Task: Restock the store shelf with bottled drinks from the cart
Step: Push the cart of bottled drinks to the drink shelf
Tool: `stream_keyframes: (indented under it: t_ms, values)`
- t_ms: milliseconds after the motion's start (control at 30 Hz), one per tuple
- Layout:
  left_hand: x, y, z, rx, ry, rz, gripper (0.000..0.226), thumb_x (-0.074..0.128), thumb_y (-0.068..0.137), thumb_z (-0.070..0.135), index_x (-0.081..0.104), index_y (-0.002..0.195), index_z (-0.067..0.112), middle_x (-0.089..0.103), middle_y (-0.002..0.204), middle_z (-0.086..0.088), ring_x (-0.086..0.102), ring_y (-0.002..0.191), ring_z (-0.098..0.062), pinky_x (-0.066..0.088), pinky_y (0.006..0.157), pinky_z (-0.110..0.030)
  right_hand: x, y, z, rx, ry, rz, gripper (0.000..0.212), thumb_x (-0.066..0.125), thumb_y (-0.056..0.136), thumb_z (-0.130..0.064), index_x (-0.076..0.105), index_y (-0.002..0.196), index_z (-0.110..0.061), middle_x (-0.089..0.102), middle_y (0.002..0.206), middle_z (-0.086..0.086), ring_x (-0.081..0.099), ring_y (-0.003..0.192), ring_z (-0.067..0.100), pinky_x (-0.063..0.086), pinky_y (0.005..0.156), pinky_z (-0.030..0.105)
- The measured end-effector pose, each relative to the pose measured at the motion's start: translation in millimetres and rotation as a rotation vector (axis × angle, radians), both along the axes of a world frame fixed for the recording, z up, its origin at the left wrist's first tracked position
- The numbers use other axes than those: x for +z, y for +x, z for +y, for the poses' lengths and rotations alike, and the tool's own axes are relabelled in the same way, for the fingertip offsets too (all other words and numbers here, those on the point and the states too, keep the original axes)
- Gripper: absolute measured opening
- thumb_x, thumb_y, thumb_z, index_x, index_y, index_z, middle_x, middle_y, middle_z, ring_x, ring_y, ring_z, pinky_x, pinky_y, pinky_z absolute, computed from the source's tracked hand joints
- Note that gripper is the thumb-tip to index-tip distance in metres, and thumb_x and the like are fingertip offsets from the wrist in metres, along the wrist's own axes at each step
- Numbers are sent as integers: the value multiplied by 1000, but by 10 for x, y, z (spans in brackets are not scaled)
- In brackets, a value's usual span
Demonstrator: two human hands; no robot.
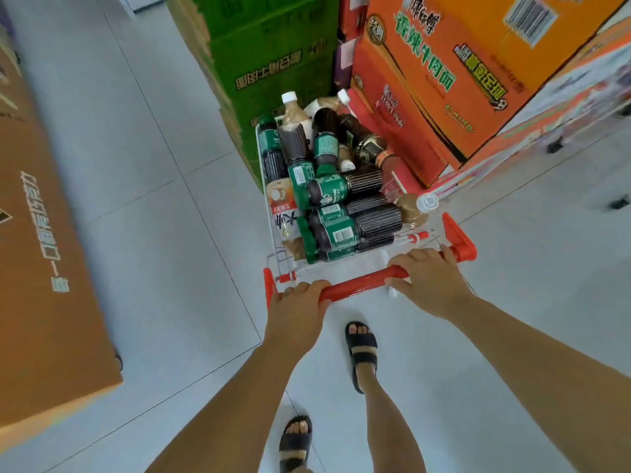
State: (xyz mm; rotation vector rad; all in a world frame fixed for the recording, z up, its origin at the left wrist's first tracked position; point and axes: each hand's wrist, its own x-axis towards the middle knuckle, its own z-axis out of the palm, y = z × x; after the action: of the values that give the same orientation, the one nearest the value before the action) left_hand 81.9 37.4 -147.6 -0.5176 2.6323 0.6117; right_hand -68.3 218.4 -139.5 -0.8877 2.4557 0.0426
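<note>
Bottles: a heap of dark drinks with green labels is shown lying crosswise in the cart, with a few pale drinks with white caps among them; none has been taken out.
Cart: a small wire cart with red trim is seen on the tiled floor, its far end close to stacked boxes.
Handle: the red bar at the near end is gripped at both ends.
Left hand: the fingers are curled round the left end of the handle.
Right hand: the fingers are wrapped over the right end of the handle; nothing else is held.
Surroundings: green boxes are stacked ahead, orange boxes to the right, and a brown box to the left; sandalled feet are seen behind the cart.
Shelf: none is in view.
Step in hand: judged to be the cart's transport towards the shelf; restocking proper is not yet begun.
Next move: the cart is to be steered clear of the boxes and parked beside the shelf, after which one hand must be freed so that a top bottle can be lifted.
</note>
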Motion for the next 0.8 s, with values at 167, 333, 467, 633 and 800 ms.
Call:
stream_keyframes:
  t_ms: [167,333,467,633,800]
  values:
    - [-102,560,97,-134,-15,66,33,32,99,37,41,130,30,62,112,4,58,101,-20,35,94,-34,-46,656,260,-90,-39,42,40,37,88,-59,53,117,-37,59,117,-10,47,120,19,14,112,47]
    - [-153,1133,118,-285,4,113,34,33,99,35,40,132,30,59,115,4,55,102,-19,32,93,-32,-53,1361,483,-137,-49,61,42,37,87,-62,54,116,-38,60,111,-12,50,115,17,19,108,47]
    - [-131,1542,229,-391,35,60,34,33,99,34,37,132,30,55,117,5,54,105,-18,33,95,-33,-28,1801,715,-68,54,40,49,31,85,-69,55,110,-35,60,102,-13,51,106,16,28,98,41]
    - [-117,1986,431,-547,24,41,35,32,99,37,36,133,29,55,118,6,54,104,-16,36,95,-32,-11,2204,1010,-88,60,-104,47,39,79,-73,58,93,-33,58,83,-12,51,91,15,38,82,36]
    - [-96,2207,635,-648,6,23,35,36,99,38,38,133,30,55,123,8,54,108,-17,35,100,-34,-47,2663,1361,-216,-24,-202,46,43,75,-74,60,82,-32,56,75,-14,51,83,12,43,78,33]
